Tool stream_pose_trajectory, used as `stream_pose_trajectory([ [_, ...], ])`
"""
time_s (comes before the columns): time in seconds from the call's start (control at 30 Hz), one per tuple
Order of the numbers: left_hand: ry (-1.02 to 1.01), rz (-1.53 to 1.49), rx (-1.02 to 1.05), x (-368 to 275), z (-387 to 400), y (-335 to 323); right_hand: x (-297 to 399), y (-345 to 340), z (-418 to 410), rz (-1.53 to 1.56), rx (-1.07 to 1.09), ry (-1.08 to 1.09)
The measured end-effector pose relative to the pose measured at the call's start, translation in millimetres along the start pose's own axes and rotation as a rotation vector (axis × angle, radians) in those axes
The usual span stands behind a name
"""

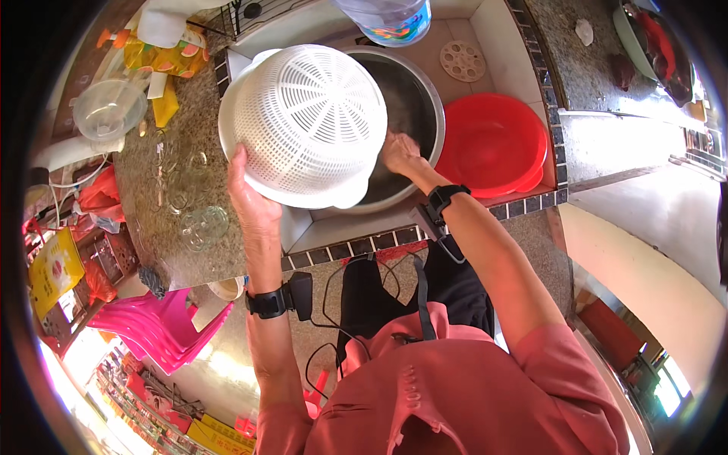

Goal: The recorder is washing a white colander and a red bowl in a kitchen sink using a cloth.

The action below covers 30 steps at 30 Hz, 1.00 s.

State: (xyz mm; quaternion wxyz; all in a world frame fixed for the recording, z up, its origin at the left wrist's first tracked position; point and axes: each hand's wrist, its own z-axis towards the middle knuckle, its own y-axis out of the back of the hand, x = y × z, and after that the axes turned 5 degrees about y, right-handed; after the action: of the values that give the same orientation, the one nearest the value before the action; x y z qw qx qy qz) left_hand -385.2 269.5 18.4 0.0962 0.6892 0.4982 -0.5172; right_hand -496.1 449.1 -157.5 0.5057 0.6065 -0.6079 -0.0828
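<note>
A white plastic colander (pixel 335 114) is tipped on its side over a tiled sink, its perforated base facing up. My left hand (pixel 253 196) grips its rim at the lower left, with the thumb on the outer wall. My right hand (pixel 402 152) is beside the colander's right side, above a large round metal basin (pixel 438 114) that holds water; its fingers are partly hidden and what they touch cannot be told. Part of the basin is behind the colander. A red plastic basin (pixel 492 145) stands in the sink to the right of the metal one.
A round white plastic rack with holes (pixel 462 61) lies at the sink's back. A clear plastic bucket (pixel 398 25) is at the top. Glassware (pixel 205 227) stands on the left stone counter, near a clear plastic bowl (pixel 110 110). Pink plastic stools (pixel 165 330) are stacked at lower left.
</note>
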Motion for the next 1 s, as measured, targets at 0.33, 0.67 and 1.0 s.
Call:
stream_pose_trajectory([
  [0.33,0.088,0.146,0.209,16.7,-1.4,32.0,24.2,77.2,-88.7,0.448,0.282,0.391],
  [0.67,0.125,0.405,0.335,26.2,-21.3,15.0,110.2,155.5,-96.9,0.710,-0.238,0.603],
  [1.0,0.212,0.377,0.449,10.5,-35.4,23.5,54.0,125.9,39.1,0.624,-0.450,0.250],
])
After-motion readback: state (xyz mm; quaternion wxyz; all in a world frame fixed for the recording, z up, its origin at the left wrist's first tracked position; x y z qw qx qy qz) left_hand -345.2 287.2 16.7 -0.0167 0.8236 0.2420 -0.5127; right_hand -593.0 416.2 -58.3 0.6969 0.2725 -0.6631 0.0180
